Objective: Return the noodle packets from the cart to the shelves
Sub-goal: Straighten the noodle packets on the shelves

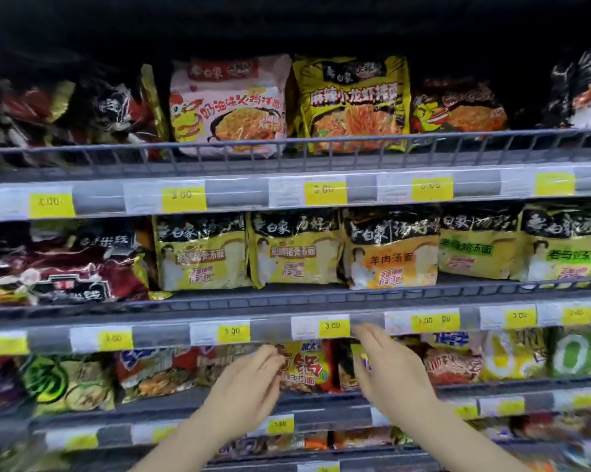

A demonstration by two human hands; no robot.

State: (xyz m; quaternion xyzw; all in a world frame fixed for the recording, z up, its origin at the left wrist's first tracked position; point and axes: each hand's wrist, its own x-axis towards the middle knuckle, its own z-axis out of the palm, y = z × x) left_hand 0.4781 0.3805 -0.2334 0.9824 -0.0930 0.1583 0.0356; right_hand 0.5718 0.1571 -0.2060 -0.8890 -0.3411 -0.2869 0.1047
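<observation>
Grey wire-fronted shelves (287,303) carry rows of noodle packets, with yellow price tags (333,325) along each edge. Just beyond the left hand's fingertips (270,356), on the third shelf, stands a red and yellow packet (307,366), between both hands' fingers. Above the fingers of the right hand (365,335), cream-yellow packets (391,250) stand side by side; higher still are a pink packet (227,103) and a yellow one (352,103).
</observation>
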